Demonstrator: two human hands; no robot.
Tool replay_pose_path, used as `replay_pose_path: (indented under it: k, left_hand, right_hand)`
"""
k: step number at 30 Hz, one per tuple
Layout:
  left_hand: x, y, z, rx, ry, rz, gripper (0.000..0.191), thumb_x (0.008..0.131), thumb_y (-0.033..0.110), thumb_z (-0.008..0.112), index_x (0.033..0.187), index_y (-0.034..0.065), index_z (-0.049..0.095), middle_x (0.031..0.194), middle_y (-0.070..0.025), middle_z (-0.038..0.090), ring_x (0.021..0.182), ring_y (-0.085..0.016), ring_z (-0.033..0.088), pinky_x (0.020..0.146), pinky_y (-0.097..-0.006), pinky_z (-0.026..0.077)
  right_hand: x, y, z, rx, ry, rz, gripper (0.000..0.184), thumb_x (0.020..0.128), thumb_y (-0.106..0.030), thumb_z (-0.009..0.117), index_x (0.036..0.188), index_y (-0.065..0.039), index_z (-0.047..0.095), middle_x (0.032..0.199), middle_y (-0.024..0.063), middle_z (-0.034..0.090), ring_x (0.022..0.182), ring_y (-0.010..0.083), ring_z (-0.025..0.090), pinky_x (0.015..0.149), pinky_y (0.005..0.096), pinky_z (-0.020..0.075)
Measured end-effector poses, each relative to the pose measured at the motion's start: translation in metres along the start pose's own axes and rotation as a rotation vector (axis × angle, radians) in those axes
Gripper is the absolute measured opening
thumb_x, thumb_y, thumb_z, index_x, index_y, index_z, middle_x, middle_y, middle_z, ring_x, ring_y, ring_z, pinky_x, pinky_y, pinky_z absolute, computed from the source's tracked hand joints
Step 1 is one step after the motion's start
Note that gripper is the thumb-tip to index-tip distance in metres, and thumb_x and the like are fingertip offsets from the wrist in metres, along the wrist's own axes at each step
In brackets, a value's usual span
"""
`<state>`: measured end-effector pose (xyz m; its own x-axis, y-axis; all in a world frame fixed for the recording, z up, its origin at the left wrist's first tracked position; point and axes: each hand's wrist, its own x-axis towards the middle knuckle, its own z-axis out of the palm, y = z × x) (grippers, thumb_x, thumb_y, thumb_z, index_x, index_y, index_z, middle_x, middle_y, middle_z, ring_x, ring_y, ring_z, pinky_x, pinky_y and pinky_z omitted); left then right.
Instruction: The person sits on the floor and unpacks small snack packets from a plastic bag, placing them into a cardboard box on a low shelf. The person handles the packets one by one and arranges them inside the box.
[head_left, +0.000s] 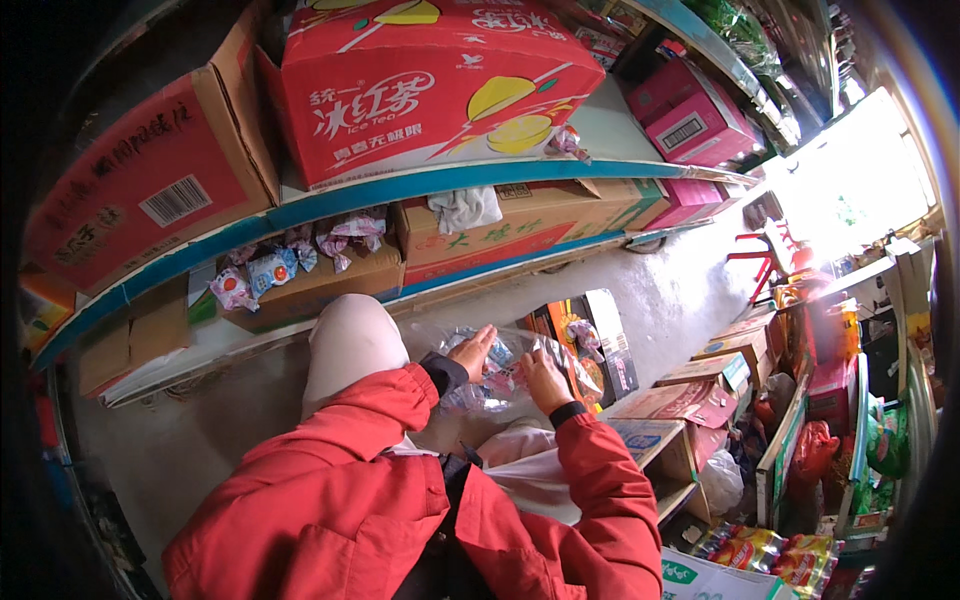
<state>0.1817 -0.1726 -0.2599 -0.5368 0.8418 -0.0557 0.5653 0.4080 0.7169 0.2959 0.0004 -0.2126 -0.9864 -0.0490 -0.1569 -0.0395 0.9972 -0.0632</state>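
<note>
A clear plastic bag (491, 382) holding several wrapped packets in blue and pink lies low in front of me, between my knees. My left hand (473, 354) rests against its left side with the fingers extended. At the bag's right side, my right hand (544, 379) has its fingers curled on the plastic film. Just beyond it is a black and orange carton (619, 330) on the floor, with a pink-wrapped packet (584, 334) on top. More wrapped packets in pink and blue (271, 271) sit on a cardboard box on the lower shelf at the left.
A blue-edged shelf (450, 174) runs across the front, bearing a large red iced tea carton (420, 90). A white cloth (465, 209) hangs over a carton on the lower shelf. Cardboard boxes (682, 401) line the right side. Concrete floor (652, 277) stretches towards a bright opening.
</note>
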Motion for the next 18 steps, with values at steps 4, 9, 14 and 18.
replay_pose_path:
  k: [4,9,14,18]
  left_hand:
    - [0.001,0.002,-0.003,-0.007,-0.040,-0.025,0.103,0.048,0.016,0.075,0.132,-0.0015,0.018,0.136,-0.0187,0.021,0.119,-0.032,0.035,0.095,-0.0334,0.035]
    - [-0.004,0.007,-0.008,-0.026,-0.058,-0.051,0.103,0.046,0.012,0.076,0.132,-0.0010,0.019,0.137,-0.0170,0.021,0.116,-0.032,0.039,0.093,-0.0334,0.038]
    - [-0.004,0.009,-0.003,0.012,-0.006,0.021,0.105,0.045,0.013,0.079,0.131,-0.0020,0.020,0.137,-0.0183,0.019,0.116,-0.032,0.038,0.093,-0.0340,0.038]
    - [-0.002,0.006,0.000,-0.046,-0.017,0.031,0.108,0.044,0.016,0.081,0.131,-0.0022,0.020,0.137,-0.0207,0.017,0.119,-0.033,0.034,0.095,-0.0336,0.035]
  right_hand:
    - [-0.022,-0.019,-0.095,0.105,0.080,-0.112,0.033,0.065,0.004,0.053,0.097,-0.003,0.048,0.099,0.0158,0.047,0.095,0.0333,0.049,0.078,0.0378,0.0441]
    - [-0.009,0.003,-0.187,0.269,0.438,0.082,0.024,0.067,0.008,0.046,0.088,-0.001,0.054,0.084,0.0166,0.055,0.075,0.0328,0.054,0.067,0.0375,0.0448]
    - [0.057,0.069,-0.257,0.810,0.743,0.322,0.021,0.077,-0.002,0.051,0.097,0.002,0.053,0.080,0.0088,0.058,0.072,0.0113,0.053,0.061,0.0261,0.0433]
    - [0.138,0.122,-0.277,1.162,0.998,0.328,0.012,0.073,0.002,0.055,0.084,0.001,0.050,0.074,0.0047,0.053,0.067,0.0119,0.053,0.056,0.0229,0.0453]
